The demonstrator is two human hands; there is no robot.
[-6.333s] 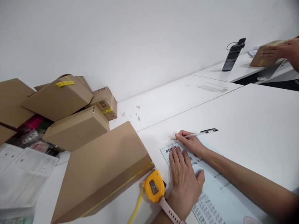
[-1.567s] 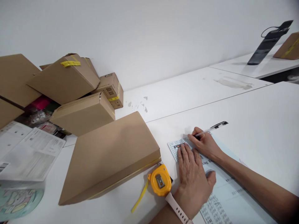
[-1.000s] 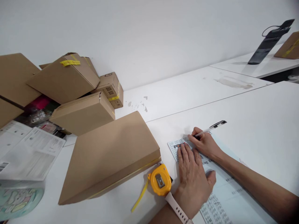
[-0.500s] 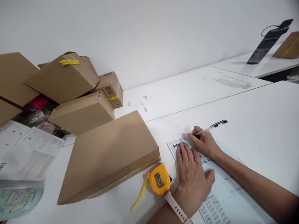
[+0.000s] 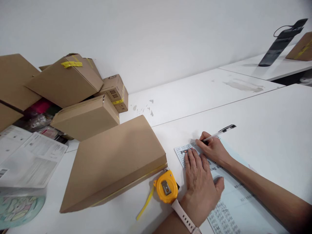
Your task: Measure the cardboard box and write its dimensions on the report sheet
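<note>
Pinched in my right hand (image 5: 214, 149) is a pen (image 5: 220, 131) with a clear barrel and a black cap end. Its tip, hidden by my fingers, is at the top edge of a light blue printed booklet (image 5: 234, 203) covered in rows of small handwriting. My left hand (image 5: 200, 182) lies flat on the booklet, fingers stretched out, partly over the printed title. Close by its wrist is a yellow tape measure (image 5: 167, 187) with a yellow strap. A closed brown cardboard box (image 5: 117, 156) lies left of the tape measure.
Several cardboard boxes (image 5: 65, 81) are piled at the back left against the wall. Papers in a clear sleeve (image 5: 36, 159) lie at the left, above a teal patterned object (image 5: 21, 208). A dark water bottle (image 5: 278, 47) stands far right beside another box (image 5: 301, 48).
The pen's upper end has shifted very slightly left as my right hand moves a little. My left hand stays in place on the booklet.
</note>
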